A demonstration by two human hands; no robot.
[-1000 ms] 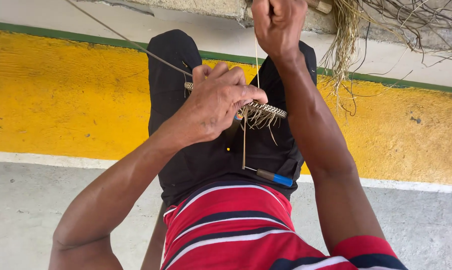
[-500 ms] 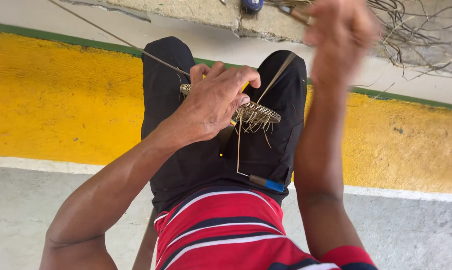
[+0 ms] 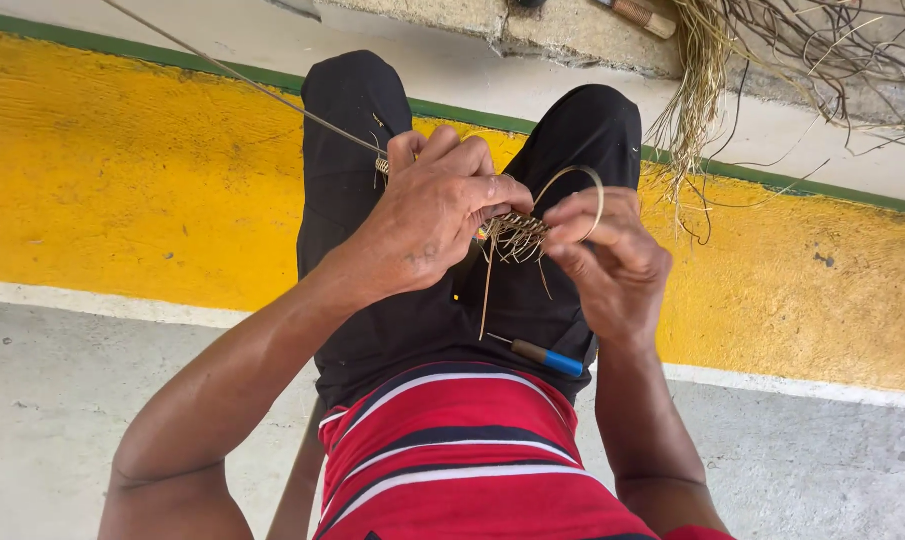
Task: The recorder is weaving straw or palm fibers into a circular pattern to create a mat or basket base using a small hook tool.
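My left hand (image 3: 435, 215) grips a small woven straw piece (image 3: 514, 236) with loose fibre ends, held over my lap in black shorts (image 3: 413, 320). A long thin strand (image 3: 243, 82) runs from this piece up to the far left. My right hand (image 3: 613, 262) pinches a tan strand (image 3: 575, 180) that curls in a loop above the fingers, right beside the woven piece. A blue-handled tool (image 3: 548, 356) lies on my right thigh below both hands.
A bundle of dry straw and dark twigs (image 3: 773, 60) lies at the top right on a concrete ledge (image 3: 563, 35). A yellow painted band (image 3: 123, 170) with a green line crosses the grey floor (image 3: 53, 400). My shirt is red with stripes.
My right hand came down from high above, where it pulled the strand taut, to the woven piece. The strand now curls in a loop. My left hand kept its grip.
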